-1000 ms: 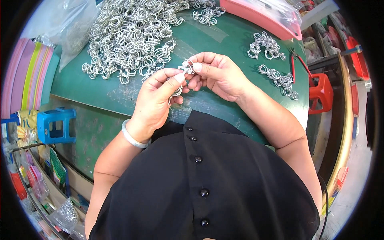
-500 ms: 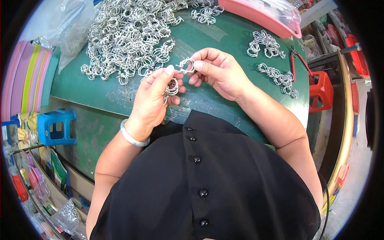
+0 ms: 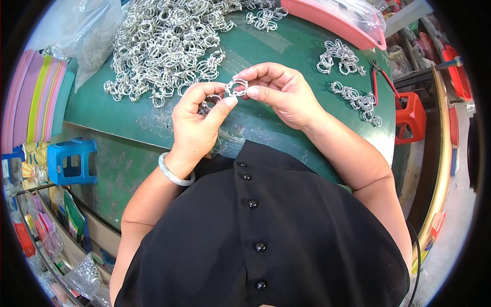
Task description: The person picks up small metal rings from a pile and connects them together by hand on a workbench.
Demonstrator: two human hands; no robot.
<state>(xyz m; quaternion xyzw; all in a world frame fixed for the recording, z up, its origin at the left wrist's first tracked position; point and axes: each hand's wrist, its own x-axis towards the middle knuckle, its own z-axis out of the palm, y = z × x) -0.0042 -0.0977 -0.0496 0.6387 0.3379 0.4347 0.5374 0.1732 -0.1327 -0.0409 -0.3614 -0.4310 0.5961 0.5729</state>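
Observation:
Between my two hands is a small silvery wire ring (image 3: 238,87) with little knobs around its band. My right hand (image 3: 284,97) pinches it from the right between thumb and bent fingers. The thumb and forefinger of my left hand (image 3: 197,120) meet its left side. More of the same rings (image 3: 210,101) sit in the curl of my left fingers, partly hidden. Behind my left hand spreads a big heap of such rings (image 3: 163,46), on the green tabletop (image 3: 281,123).
Linked rings (image 3: 355,102) and another cluster (image 3: 341,55) lie at the right, near red-handled pliers (image 3: 376,82). A pink basket (image 3: 332,23) stands at the back. Clear plastic bags (image 3: 97,51) lie back left, beside coloured baskets (image 3: 33,97). Blue (image 3: 74,161) and red stools (image 3: 411,117) flank the table.
My left hand has turned, and its thumb and forefinger have come up to the ring in my right hand. The rings in my left fingers are now more covered.

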